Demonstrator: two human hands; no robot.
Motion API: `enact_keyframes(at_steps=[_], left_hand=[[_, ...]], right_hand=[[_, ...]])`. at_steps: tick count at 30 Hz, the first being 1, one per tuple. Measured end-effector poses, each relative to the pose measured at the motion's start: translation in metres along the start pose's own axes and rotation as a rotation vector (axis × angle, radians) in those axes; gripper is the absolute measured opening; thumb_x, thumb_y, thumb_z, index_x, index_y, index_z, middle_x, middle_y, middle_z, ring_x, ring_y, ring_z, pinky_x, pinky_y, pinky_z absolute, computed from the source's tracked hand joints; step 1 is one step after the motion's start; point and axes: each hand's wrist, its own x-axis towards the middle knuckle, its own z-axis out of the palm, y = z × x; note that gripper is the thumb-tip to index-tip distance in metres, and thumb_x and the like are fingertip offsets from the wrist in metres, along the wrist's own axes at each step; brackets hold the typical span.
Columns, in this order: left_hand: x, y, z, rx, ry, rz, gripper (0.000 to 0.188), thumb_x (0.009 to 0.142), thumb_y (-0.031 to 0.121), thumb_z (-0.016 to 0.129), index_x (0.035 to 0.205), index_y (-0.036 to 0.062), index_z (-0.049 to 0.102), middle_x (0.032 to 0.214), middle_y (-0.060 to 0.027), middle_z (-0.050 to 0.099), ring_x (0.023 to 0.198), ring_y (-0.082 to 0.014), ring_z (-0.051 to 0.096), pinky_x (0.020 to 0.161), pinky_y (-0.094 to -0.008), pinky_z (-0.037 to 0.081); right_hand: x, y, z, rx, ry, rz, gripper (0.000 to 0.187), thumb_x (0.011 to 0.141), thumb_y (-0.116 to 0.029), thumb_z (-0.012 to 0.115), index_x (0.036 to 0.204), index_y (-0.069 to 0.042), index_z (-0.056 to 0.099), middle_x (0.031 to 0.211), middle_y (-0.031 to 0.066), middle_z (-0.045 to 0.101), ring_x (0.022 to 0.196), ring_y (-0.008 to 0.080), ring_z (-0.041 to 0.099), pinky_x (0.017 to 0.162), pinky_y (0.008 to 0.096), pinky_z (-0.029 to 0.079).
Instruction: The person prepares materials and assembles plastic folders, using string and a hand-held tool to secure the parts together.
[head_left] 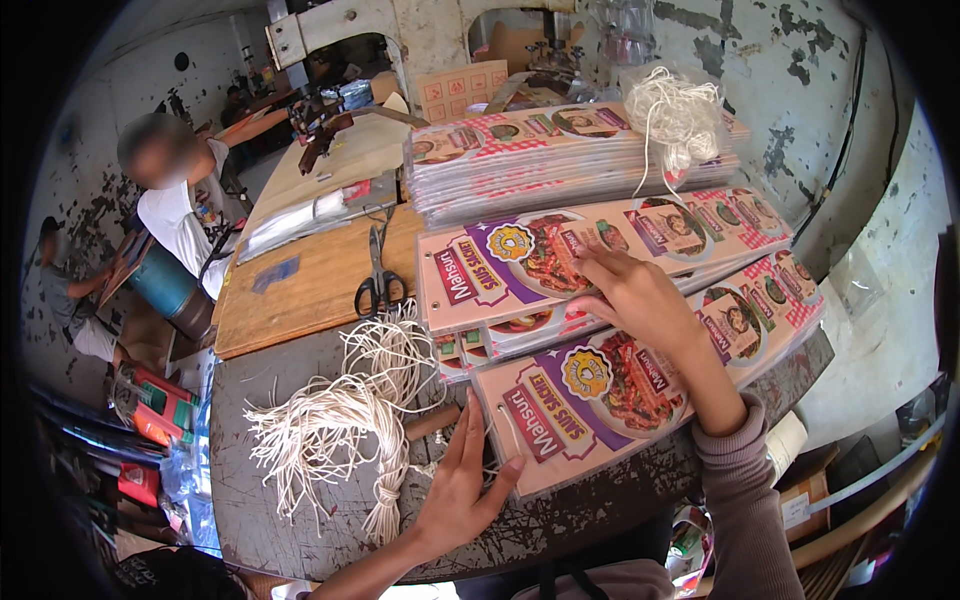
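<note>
left hand [462, 497], forearm [375, 567] cut off, lies unclenched at front card [610, 395]; cannot tell if right hand [638, 298] grips.

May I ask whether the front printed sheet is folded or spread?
Spread: the front printed sheet lies flat, its face showing either side of the right forearm.

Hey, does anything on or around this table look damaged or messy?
Yes. The dark tabletop is scratched near its front edge, the right wall is peeling, and white cords sprawl loosely left of printed cards.
</note>
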Motion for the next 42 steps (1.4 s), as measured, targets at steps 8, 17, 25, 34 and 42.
enact_keyframes(at_steps=[8, 17, 25, 34, 42], left_hand=[[0.0004, 0.0021, -0.0020, 0.022, -0.015, -0.040, 0.076, 0.090, 0.033, 0.050, 0.138, -0.0105, 0.010, 0.132, -0.0362, 0.031, 0.124, -0.0443, 0.036, 0.101, -0.0413, 0.032], [0.0005, 0.0025, -0.0032, 0.045, -0.023, -0.047, 0.077, 0.089, 0.034, 0.052, 0.137, -0.0113, 0.010, 0.131, -0.0369, 0.031, 0.124, -0.0454, 0.035, 0.100, -0.0419, 0.032], [0.0006, 0.0033, -0.0035, 0.047, -0.011, -0.039, 0.077, 0.089, 0.032, 0.054, 0.136, -0.0123, 0.012, 0.130, -0.0369, 0.032, 0.123, -0.0458, 0.036, 0.099, -0.0422, 0.033], [0.0017, 0.0057, -0.0052, 0.042, -0.028, -0.027, 0.078, 0.088, 0.030, 0.055, 0.134, -0.0159, 0.012, 0.128, -0.0395, 0.030, 0.120, -0.0504, 0.036, 0.097, -0.0450, 0.036], [0.0022, 0.0062, -0.0055, 0.048, -0.022, -0.013, 0.078, 0.088, 0.031, 0.055, 0.134, -0.0163, 0.012, 0.128, -0.0404, 0.029, 0.119, -0.0515, 0.035, 0.097, -0.0454, 0.036]], right_hand=[[0.0008, -0.0046, -0.0055, 0.039, 0.008, 0.025, 0.045, 0.077, -0.032, 0.063, 0.102, 0.005, 0.055, 0.106, 0.0190, 0.059, 0.108, 0.0316, 0.054, 0.089, 0.0384, 0.046], [0.0005, -0.0055, -0.0057, 0.025, 0.000, 0.040, 0.050, 0.078, -0.037, 0.062, 0.102, 0.006, 0.055, 0.105, 0.0220, 0.059, 0.101, 0.0336, 0.058, 0.086, 0.0384, 0.047], [0.0007, -0.0068, -0.0030, 0.008, 0.012, 0.056, 0.049, 0.078, -0.038, 0.062, 0.100, 0.004, 0.052, 0.102, 0.0245, 0.059, 0.098, 0.0362, 0.059, 0.083, 0.0385, 0.048], [0.0003, -0.0053, -0.0028, 0.005, 0.012, 0.049, 0.048, 0.077, -0.036, 0.063, 0.100, 0.005, 0.052, 0.101, 0.0246, 0.059, 0.095, 0.0374, 0.059, 0.079, 0.0392, 0.049], [-0.0002, -0.0057, -0.0028, 0.011, 0.000, 0.062, 0.047, 0.077, -0.035, 0.063, 0.100, 0.004, 0.052, 0.101, 0.0241, 0.060, 0.094, 0.0371, 0.059, 0.077, 0.0392, 0.050]])
